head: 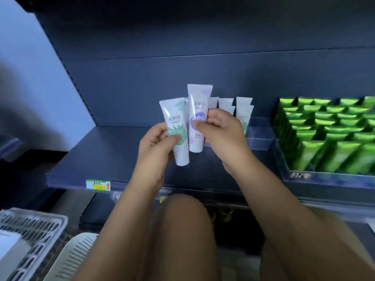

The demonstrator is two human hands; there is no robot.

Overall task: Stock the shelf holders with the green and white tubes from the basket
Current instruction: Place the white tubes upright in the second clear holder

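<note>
Green and white tube (175,126) is pinched cap-down in left hand (157,139); purple-printed tube (197,118) is gripped by right hand (222,131), both just before the clear holder (260,139). Green one is best kept upright and lowered into a free slot beside matching tubes (243,104).

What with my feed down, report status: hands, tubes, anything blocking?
Left hand grips green-and-white tube. Right hand pinches purple-and-white tube. More tubes upright in shelf holder, partly hidden behind right hand. No obstruction seen.

two bare forearms (129,211), what seem bare knees (182,230)
</note>
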